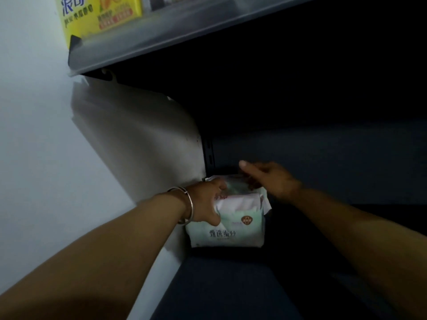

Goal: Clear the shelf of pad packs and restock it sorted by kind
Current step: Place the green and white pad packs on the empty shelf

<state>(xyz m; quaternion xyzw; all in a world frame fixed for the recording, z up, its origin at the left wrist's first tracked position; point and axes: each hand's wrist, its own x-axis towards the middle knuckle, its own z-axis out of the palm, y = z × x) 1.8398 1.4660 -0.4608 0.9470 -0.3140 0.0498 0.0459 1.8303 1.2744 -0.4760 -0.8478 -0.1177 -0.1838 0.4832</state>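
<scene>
Our left hand [205, 202] grips the soft pale-green plastic pad packs [233, 218]; our right hand [270, 177] rests loosely spread on top. The stacked packs could slip apart.

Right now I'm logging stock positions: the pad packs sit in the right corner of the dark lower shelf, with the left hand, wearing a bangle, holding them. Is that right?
Not quite. The head view shows the pad packs in the left corner of the lower shelf, against the white side panel. The rest holds: the left hand, wearing a bangle, holds them.
</scene>
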